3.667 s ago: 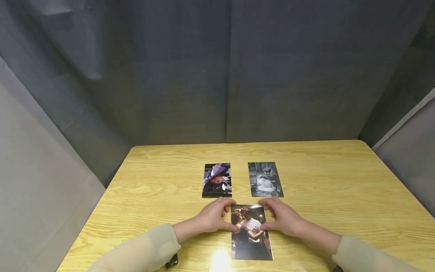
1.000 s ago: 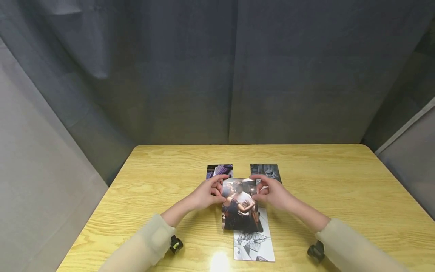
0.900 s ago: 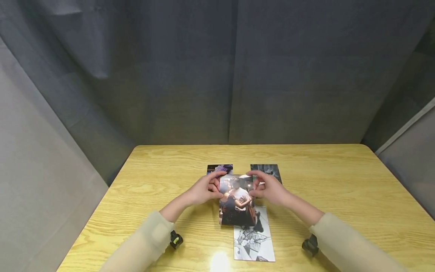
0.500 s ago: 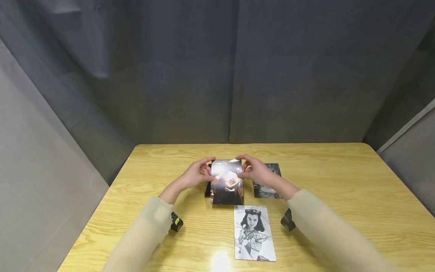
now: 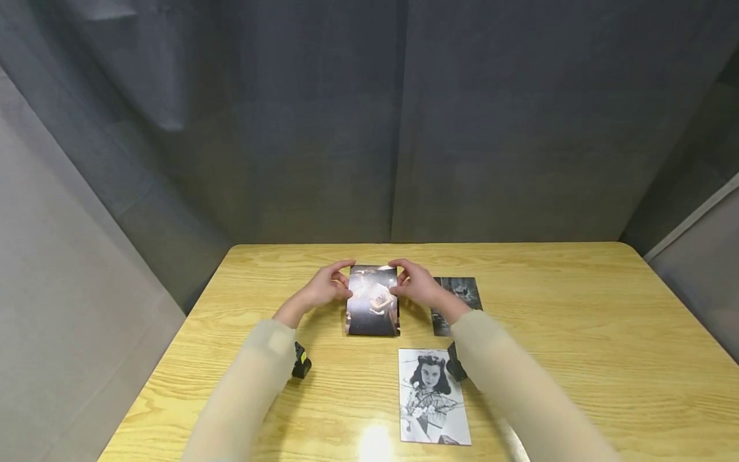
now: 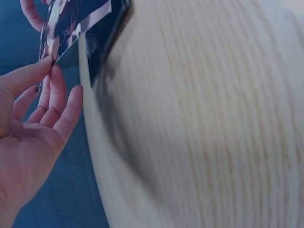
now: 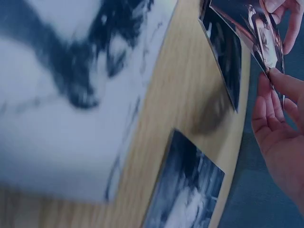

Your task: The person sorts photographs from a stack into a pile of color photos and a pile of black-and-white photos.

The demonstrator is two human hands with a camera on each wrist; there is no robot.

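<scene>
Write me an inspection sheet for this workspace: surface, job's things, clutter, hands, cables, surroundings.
Surface: yellow wooden table, with a lamp glare near the front edge.
Job's things: colour photo held by its side edges above another print lying under it; black-and-white portrait lies flat nearer the person; grey photo lies flat, partly behind the right forearm.
Clutter: nothing seen.
Hands: left hand and right hand each pinch the colour photo.
Cables: nothing seen.
Surroundings: grey curtain behind and beside the table.
</scene>
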